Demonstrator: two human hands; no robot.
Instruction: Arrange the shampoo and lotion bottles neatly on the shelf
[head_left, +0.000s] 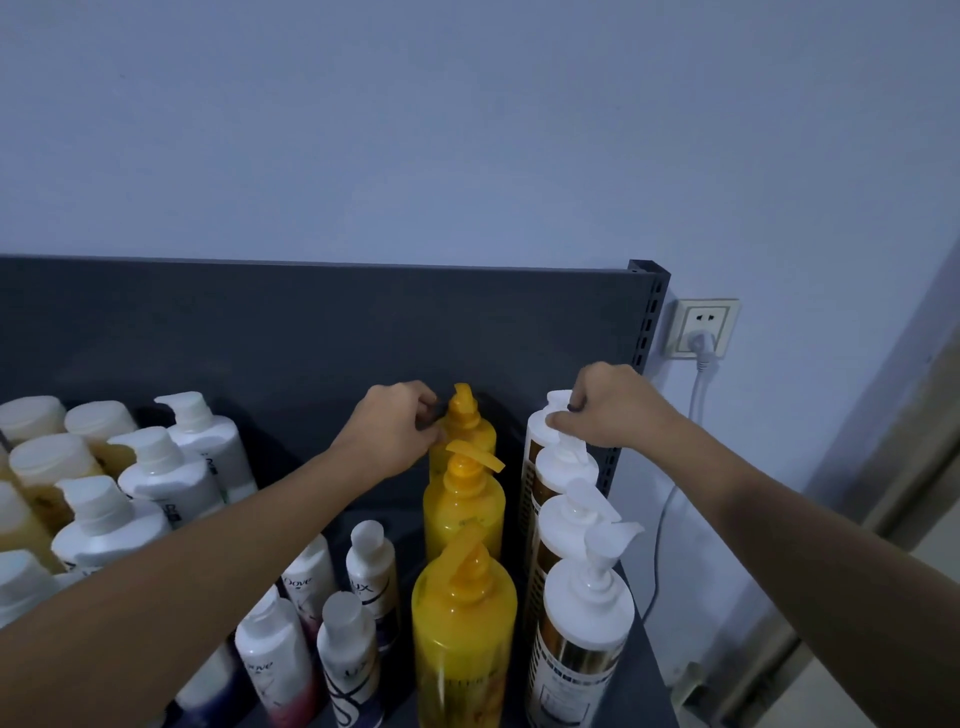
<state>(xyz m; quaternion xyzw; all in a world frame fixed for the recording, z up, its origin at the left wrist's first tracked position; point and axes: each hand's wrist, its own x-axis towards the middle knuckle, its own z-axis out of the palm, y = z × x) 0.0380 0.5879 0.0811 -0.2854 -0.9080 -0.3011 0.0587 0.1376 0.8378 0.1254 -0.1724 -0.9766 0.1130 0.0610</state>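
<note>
**Nearly shelved: rear two pump btls being squared up**

Far left of both grips, the white pump bottles (156, 483) stand in rows. The Dove and Lux bottles (306, 577), below the L grip, look looser and prob. need tidying.

The left hand (395, 431) pinches the pump neck of the rear yellow bottle (467, 431), fingers curled round it. This btl is upright, long axis vertical, nozzle tipped up toward the shelf back panel (311, 338). Two more yellow btls queue in front of the grip, nozzles skewed right.

The right hand (613, 410) grips the pump head of the rear white bottle (537, 441). It is upright too; its nozzle direction is hidden by the fingers. Three more white btls stand in front, nozzles pointing right.

Judgement: mostly done, nozzle alignment left.
</note>
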